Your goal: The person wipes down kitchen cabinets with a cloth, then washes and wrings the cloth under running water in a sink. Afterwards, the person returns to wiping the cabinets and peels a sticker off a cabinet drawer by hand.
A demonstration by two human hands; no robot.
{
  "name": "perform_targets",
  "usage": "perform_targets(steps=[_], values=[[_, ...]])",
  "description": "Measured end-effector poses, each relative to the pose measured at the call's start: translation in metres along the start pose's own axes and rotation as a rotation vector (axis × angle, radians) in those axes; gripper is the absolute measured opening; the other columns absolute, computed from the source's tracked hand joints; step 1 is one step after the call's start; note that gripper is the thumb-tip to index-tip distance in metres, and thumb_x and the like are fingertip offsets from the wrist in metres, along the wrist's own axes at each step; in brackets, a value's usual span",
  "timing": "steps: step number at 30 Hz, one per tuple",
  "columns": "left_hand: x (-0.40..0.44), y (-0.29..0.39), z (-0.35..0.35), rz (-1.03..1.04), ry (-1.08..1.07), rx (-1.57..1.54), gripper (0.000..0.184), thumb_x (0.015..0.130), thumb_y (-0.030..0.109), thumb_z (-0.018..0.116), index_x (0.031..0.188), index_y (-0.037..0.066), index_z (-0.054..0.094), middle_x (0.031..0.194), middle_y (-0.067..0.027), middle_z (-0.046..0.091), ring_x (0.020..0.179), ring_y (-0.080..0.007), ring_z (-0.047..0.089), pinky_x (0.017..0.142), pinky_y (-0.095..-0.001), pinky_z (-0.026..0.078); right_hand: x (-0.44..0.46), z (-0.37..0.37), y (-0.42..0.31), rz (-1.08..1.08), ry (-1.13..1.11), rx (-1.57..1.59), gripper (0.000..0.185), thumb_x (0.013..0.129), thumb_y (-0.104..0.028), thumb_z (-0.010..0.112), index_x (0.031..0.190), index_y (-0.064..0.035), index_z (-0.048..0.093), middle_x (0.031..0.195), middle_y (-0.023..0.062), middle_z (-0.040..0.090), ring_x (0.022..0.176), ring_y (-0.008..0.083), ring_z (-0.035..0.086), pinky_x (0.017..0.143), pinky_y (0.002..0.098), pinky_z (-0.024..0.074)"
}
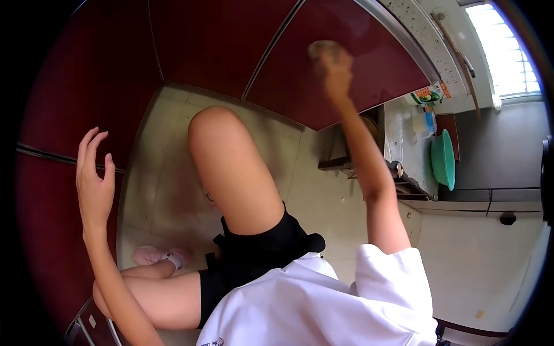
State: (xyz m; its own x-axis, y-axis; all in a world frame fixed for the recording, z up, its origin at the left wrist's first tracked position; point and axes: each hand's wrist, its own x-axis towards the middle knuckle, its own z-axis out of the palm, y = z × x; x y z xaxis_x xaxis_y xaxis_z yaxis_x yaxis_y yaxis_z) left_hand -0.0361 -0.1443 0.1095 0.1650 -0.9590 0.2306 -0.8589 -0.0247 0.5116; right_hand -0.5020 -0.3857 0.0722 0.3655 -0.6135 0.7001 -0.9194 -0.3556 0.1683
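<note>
My right hand is stretched up to a glossy dark red cabinet door. Its fingers are closed on a small greyish-brown pad pressed against the door's surface. Motion blurs the hand and pad, so whether this is a cloth or a scrubber cannot be made out. On the other side, my left hand is raised with fingers apart and nothing in it. It is in front of another dark red cabinet panel, and I cannot tell whether it touches it.
I crouch on a pale tiled floor between red cabinets. At right are a speckled counter edge, a metal-topped surface, a green basin and a colourful printed package. A barred window is beyond.
</note>
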Motion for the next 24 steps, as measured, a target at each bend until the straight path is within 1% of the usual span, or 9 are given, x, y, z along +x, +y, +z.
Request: perform_targets(steps=[3,7,8,10,11,12,14,17,24], values=[[0.001,0.002,0.002,0.002,-0.033,0.023,0.034,0.095,0.009,0.048,0.129,0.008,0.054,0.142,-0.0094,0.045,0.133,-0.0300,0.042,0.109,-0.0410,0.035,-0.059,0.079,-0.015,-0.242,-0.195,-0.018,0.028,0.077,-0.017,0.062,0.104,-0.0252,0.064,0.120,0.0105,0.051,0.105,0.0303,0.051,0.078,0.0418,0.0484],[0.003,-0.005,0.000,0.000,-0.023,0.035,0.033,0.094,0.008,0.048,0.126,0.007,0.055,0.141,-0.0098,0.046,0.130,-0.0304,0.045,0.108,-0.0394,0.037,-0.033,0.046,-0.010,-0.438,-0.336,-0.182,0.031,0.080,-0.014,0.057,0.106,-0.0277,0.066,0.116,0.0076,0.052,0.104,0.0255,0.050,0.083,0.0385,0.0434],[0.003,-0.009,0.001,0.028,-0.016,0.044,0.033,0.094,0.008,0.048,0.126,0.007,0.055,0.141,-0.0097,0.047,0.130,-0.0304,0.045,0.107,-0.0391,0.037,-0.012,0.020,-0.003,-0.376,-0.345,-0.120,0.027,0.081,-0.013,0.056,0.103,-0.0251,0.067,0.110,0.0074,0.054,0.098,0.0261,0.052,0.078,0.0402,0.0441],[0.004,-0.008,0.000,0.009,0.009,0.033,0.032,0.094,0.007,0.049,0.126,0.006,0.056,0.139,-0.0099,0.048,0.130,-0.0300,0.045,0.106,-0.0384,0.038,0.029,-0.034,0.012,-0.259,-0.119,-0.048,0.019,0.078,-0.012,0.058,0.095,-0.0177,0.065,0.100,0.0102,0.057,0.088,0.0317,0.055,0.072,0.0440,0.0441],[0.005,-0.006,-0.001,0.015,0.010,0.031,0.032,0.094,0.007,0.049,0.126,0.006,0.056,0.139,-0.0098,0.048,0.130,-0.0300,0.046,0.106,-0.0384,0.038,0.041,-0.056,0.015,-0.212,0.029,-0.130,0.024,0.074,-0.009,0.062,0.096,-0.0168,0.065,0.100,0.0120,0.057,0.089,0.0332,0.055,0.071,0.0448,0.0438],[0.005,-0.006,-0.002,0.023,0.012,0.037,0.032,0.094,0.007,0.049,0.126,0.006,0.056,0.139,-0.0097,0.049,0.130,-0.0300,0.046,0.106,-0.0383,0.038,0.048,-0.074,0.018,-0.063,-0.027,-0.160,0.028,0.070,-0.007,0.066,0.097,-0.0175,0.065,0.105,0.0131,0.057,0.093,0.0338,0.055,0.073,0.0452,0.0444],[0.004,-0.007,-0.004,0.030,0.009,0.033,0.032,0.094,0.007,0.049,0.125,0.006,0.056,0.139,-0.0095,0.049,0.130,-0.0300,0.046,0.106,-0.0383,0.038,0.039,-0.056,0.020,-0.071,0.104,-0.053,0.027,0.071,-0.008,0.066,0.096,-0.0189,0.065,0.111,0.0134,0.057,0.096,0.0343,0.054,0.076,0.0458,0.0448],[0.005,-0.010,-0.005,0.037,0.013,0.035,0.032,0.093,0.008,0.050,0.125,0.006,0.056,0.138,-0.0094,0.049,0.129,-0.0300,0.046,0.106,-0.0383,0.038,0.015,-0.011,0.014,0.027,0.202,-0.213,0.023,0.075,-0.013,0.067,0.097,-0.0195,0.062,0.118,0.0131,0.055,0.097,0.0343,0.053,0.079,0.0456,0.0436],[-0.003,0.002,-0.019,0.048,0.025,0.051,0.031,0.093,0.011,0.052,0.123,0.006,0.057,0.138,-0.0099,0.050,0.128,-0.0298,0.047,0.105,-0.0386,0.039,-0.042,0.042,0.004,-0.283,-0.199,-0.272,0.025,0.084,-0.016,0.055,0.106,-0.0253,0.061,0.117,0.0104,0.052,0.100,0.0315,0.052,0.077,0.0429,0.0422]])
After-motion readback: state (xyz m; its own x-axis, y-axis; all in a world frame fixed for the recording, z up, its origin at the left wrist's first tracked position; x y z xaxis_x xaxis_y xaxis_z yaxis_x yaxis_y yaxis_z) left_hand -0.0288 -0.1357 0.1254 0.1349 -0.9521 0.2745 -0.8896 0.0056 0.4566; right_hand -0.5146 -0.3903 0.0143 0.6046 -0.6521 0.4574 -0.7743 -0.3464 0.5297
